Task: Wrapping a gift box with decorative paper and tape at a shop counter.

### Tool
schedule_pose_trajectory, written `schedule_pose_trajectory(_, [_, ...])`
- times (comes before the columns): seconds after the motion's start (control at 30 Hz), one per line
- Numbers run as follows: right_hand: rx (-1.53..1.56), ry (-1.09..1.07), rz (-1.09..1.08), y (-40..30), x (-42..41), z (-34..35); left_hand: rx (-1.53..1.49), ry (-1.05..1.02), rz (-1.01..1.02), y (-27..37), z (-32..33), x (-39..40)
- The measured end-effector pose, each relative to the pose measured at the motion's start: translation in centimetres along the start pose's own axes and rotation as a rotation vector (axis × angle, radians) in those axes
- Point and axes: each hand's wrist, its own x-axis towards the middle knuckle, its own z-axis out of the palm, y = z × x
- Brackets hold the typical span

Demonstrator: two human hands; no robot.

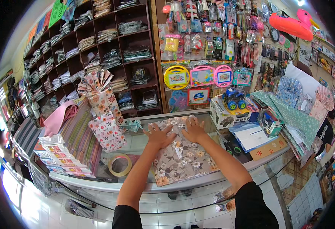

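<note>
A flat piece in beige floral wrapping paper (181, 160) lies on the glass counter before me. My left hand (159, 136) presses flat on its upper left part, fingers spread. My right hand (194, 130) rests palm down near its upper right edge, fingers also spread. Neither hand grips anything. A small pale strip (179, 152) shows on the paper between my forearms. To the left lies a roll of clear tape (120, 165). Scissors with dark and green handles (232, 148) lie right of the paper, partly seen.
Stacked books (70, 154) with a pink cloth (60, 117) stand left, beside floral paper bundles (106, 131). A boxed toy truck (233, 98), papers (256, 137) and folded wrapping sheets (296, 120) sit right. The counter's front edge (121, 184) curves near me. A person stands far left.
</note>
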Motion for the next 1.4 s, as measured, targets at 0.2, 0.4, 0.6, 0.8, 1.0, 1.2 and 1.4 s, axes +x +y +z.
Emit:
schedule_pose_trajectory(0.2, [-0.009, 0.046, -0.029, 0.6, 0.0, 0.4, 0.046, 0.056, -0.093, 0.6, 0.7, 1.3])
schedule_pose_trajectory(0.4, [-0.031, 0.034, -0.018, 0.2, 0.0, 0.0, 0.151, 0.063, -0.101, 1.3, 0.0, 2.5])
schedule_pose_trajectory(0.6, [-0.015, 0.006, -0.006, 0.2, -0.4, -0.2, 0.209, 0.146, -0.136, 1.5, 0.1, 3.1])
schedule_pose_trajectory(0.8, [0.068, 0.003, 0.001, 1.2, 0.4, -1.4, -0.038, 0.088, -0.009, 0.8, -0.1, 1.4])
schedule_pose_trajectory(1.0, [0.107, -0.138, -0.124, 0.9, -3.5, -4.2, -0.044, -0.002, 0.24, 1.2, -2.0, -5.8])
schedule_pose_trajectory(1.2, [0.195, -0.042, -0.353, 0.6, -9.8, -1.8, -0.237, -0.025, 0.321, -1.5, -0.9, -8.8])
schedule_pose_trajectory(1.4, [0.305, 0.014, -0.603, 3.3, -20.2, -4.3, -0.431, 0.108, 0.696, -2.4, -4.4, -15.8])
